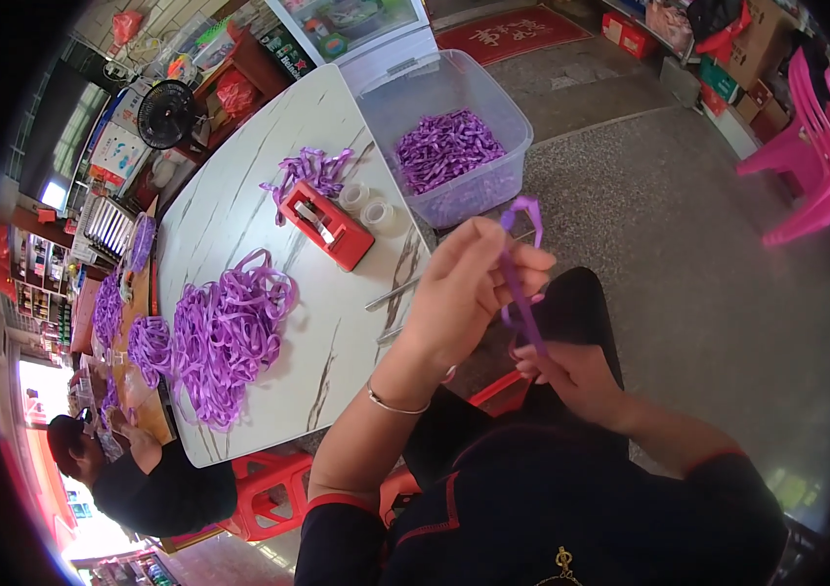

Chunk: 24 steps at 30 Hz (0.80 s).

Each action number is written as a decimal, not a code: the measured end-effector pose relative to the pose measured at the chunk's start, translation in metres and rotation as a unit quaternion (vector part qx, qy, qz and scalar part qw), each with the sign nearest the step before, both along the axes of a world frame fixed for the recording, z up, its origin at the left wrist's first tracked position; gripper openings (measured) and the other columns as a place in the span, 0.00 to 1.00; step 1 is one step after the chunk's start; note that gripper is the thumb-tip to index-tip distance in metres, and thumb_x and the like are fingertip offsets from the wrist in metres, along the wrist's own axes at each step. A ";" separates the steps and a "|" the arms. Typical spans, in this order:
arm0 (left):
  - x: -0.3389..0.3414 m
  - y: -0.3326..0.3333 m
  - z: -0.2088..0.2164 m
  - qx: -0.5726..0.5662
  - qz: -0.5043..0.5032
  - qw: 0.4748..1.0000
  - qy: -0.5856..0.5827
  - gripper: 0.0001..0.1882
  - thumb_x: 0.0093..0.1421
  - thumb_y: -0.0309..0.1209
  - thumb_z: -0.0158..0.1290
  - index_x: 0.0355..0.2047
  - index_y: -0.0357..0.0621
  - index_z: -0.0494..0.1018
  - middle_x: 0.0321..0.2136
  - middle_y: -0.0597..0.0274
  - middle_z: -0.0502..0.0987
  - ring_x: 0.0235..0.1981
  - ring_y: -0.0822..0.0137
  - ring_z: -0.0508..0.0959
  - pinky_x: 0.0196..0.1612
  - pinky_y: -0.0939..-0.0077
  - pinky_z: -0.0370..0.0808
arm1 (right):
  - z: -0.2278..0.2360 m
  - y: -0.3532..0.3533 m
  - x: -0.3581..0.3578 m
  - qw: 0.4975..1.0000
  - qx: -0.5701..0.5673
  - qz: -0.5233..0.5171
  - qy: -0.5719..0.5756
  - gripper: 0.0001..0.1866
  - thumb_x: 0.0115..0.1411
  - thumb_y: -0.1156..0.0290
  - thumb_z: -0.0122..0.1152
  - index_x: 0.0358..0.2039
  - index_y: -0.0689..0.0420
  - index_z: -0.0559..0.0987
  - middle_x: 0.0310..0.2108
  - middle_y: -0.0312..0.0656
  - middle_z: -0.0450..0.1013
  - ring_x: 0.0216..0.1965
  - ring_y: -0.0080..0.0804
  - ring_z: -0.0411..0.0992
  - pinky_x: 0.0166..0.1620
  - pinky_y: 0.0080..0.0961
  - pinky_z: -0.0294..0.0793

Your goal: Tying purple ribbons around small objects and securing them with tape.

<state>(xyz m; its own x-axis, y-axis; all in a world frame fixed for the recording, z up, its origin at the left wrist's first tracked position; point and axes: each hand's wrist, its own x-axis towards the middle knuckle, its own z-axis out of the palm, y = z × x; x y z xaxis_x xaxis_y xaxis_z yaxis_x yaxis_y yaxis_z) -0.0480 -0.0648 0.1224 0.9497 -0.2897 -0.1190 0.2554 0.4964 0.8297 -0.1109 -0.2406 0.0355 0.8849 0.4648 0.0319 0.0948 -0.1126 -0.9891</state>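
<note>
A purple ribbon point(522, 303) runs between my two hands, above my lap and just off the table's right edge. My left hand point(464, 283) is raised, its fingers closed on the upper part, where a small loop stands out beyond the fingertips. Lower and to the right, my right hand point(576, 381) pinches the ribbon's lower end; its fingertips are partly hidden. Thin metal rods point(394, 293) stick out over the table edge beside my left wrist. A large heap of purple ribbon loops point(225, 342) lies on the white marbled table point(229, 200).
A red tape dispenser point(347, 246), clear tape rolls point(378, 214) and a small ribbon bunch point(312, 168) sit farther up the table. Beyond its right edge stands a translucent bin point(520, 125) holding purple ribbons point(449, 151). Another person point(156, 488) sits at left; pink chairs point(815, 146) stand far right.
</note>
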 end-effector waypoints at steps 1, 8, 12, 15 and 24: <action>-0.001 0.002 0.001 -0.043 -0.007 0.999 0.018 0.09 0.65 0.34 0.39 0.32 0.43 0.65 0.29 0.56 0.75 0.30 0.67 0.75 0.39 0.72 0.72 | -0.015 -0.007 -0.003 0.998 -0.054 -0.005 -0.033 0.11 0.61 0.72 0.48 0.39 0.63 0.75 0.29 0.44 0.75 0.32 0.32 0.76 0.35 0.24 0.75; -0.008 0.023 0.001 0.042 -0.005 0.999 0.018 0.10 0.65 0.34 0.38 0.29 0.43 0.64 0.16 0.59 0.72 0.14 0.74 0.63 0.22 0.81 0.62 | -0.076 -0.072 0.002 0.920 -0.314 0.008 -0.235 0.10 0.57 0.73 0.49 0.38 0.60 0.74 0.35 0.46 0.73 0.38 0.41 0.72 0.41 0.32 0.73; -0.016 0.046 -0.013 0.120 -0.062 0.990 0.035 0.10 0.64 0.33 0.41 0.27 0.41 0.64 0.16 0.56 0.74 0.12 0.78 0.64 0.18 0.86 0.63 | -0.068 -0.104 0.033 0.851 -0.413 -0.060 -0.318 0.10 0.56 0.74 0.50 0.39 0.60 0.74 0.32 0.46 0.73 0.35 0.42 0.72 0.38 0.31 0.73; -0.025 0.060 -0.022 0.209 -0.104 0.971 0.044 0.09 0.62 0.30 0.44 0.27 0.40 0.65 0.17 0.56 0.75 0.13 0.80 0.66 0.17 0.89 0.62 | -0.042 -0.112 0.053 0.839 -0.429 -0.102 -0.319 0.12 0.54 0.77 0.51 0.40 0.60 0.72 0.28 0.45 0.72 0.32 0.42 0.72 0.35 0.31 0.73; -0.038 0.056 -0.037 0.496 -0.057 0.856 -0.134 0.06 0.59 0.26 0.48 0.28 0.36 0.69 0.18 0.64 0.78 0.11 0.84 0.62 0.13 0.89 0.58 | -0.014 -0.085 0.057 0.879 -0.308 -0.197 -0.306 0.31 0.50 0.78 0.57 0.55 0.60 0.62 0.32 0.45 0.75 0.30 0.39 0.75 0.33 0.32 0.74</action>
<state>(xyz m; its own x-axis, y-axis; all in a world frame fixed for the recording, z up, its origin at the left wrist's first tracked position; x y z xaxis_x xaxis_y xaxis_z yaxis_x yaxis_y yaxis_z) -0.0857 -0.0085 0.0850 0.9539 -0.2648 -0.1412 -0.0111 -0.5015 0.8651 -0.0540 -0.3252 0.0218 0.8858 0.2219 0.4077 0.4217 -0.7518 -0.5069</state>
